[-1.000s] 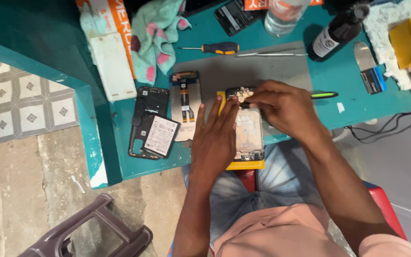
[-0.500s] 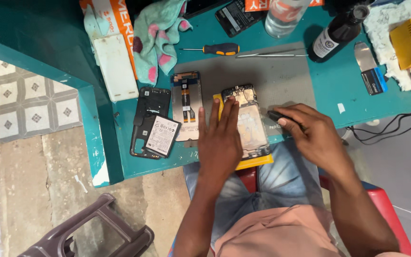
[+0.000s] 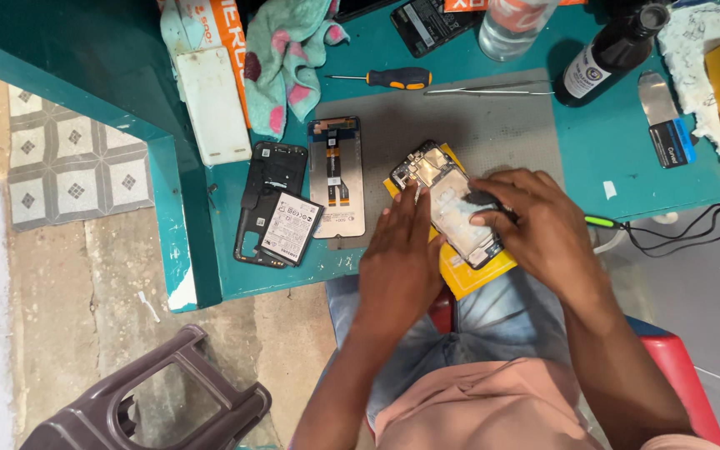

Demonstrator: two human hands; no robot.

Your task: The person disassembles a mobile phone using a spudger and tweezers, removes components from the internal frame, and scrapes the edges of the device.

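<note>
Left hand [image 3: 400, 250]: flat, fingers out, pressing on the open phone [image 3: 447, 202].
Right hand [image 3: 535, 225]: pinching a small dark tool [image 3: 482, 198] on the phone.

Bare grey mat [image 3: 477, 125] above the opened phone [image 3: 447, 204] gives passing room. Left side blocked: screen panel [image 3: 337, 177], back cover [image 3: 268, 200], battery [image 3: 289, 229] close together. Top edge crowded with screwdriver [image 3: 389, 79], tweezers [image 3: 485, 87], dark bottle [image 3: 610, 54], towel [image 3: 289, 58]. Cables [image 3: 693, 233] on right.
</note>
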